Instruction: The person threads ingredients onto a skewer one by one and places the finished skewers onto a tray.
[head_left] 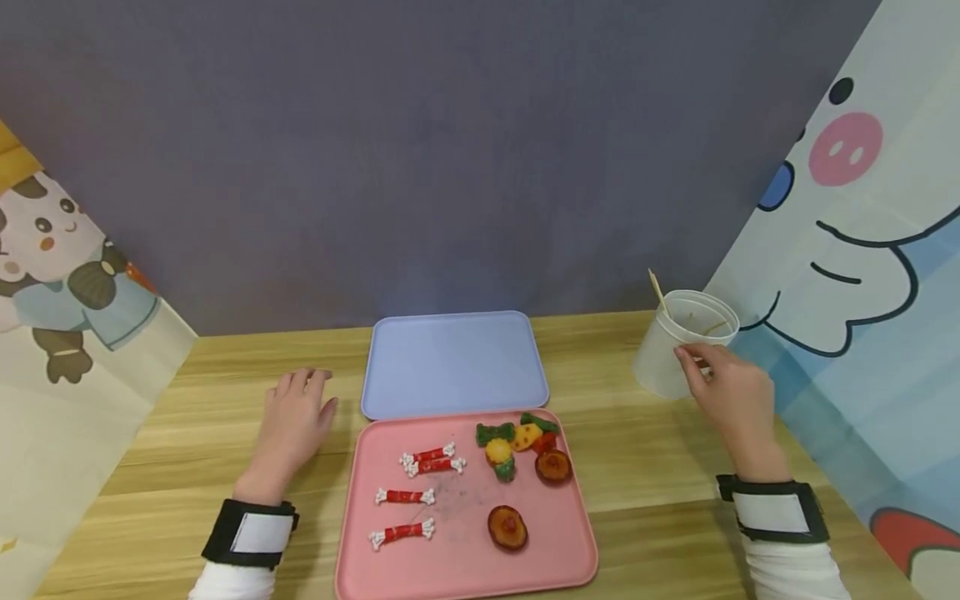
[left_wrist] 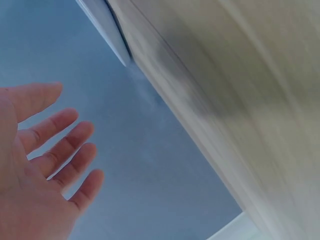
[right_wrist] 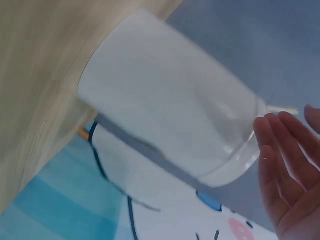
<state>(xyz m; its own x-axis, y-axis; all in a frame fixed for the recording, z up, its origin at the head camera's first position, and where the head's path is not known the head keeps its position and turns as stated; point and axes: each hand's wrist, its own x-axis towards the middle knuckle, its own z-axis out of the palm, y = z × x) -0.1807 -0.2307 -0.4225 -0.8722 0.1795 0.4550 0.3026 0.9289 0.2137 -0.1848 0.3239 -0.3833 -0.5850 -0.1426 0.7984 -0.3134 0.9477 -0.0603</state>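
Observation:
A white tub stands at the back right of the table. Thin wooden sticks lean inside it, one poking above the rim. My right hand is at the tub's near side, fingertips by the rim. Its fingers are loosely bent and nothing shows between them; the thumb is partly cut off in the right wrist view. On the left, my left hand is over the wooden table beside the pink tray. The left wrist view shows its fingers spread and relaxed, holding nothing.
Red-and-white candy-shaped pieces lie on the pink tray's left. Brown round pieces and a vegetable-like cluster are on its right. Behind sits a blue tray. A grey wall and printed side panels enclose the table.

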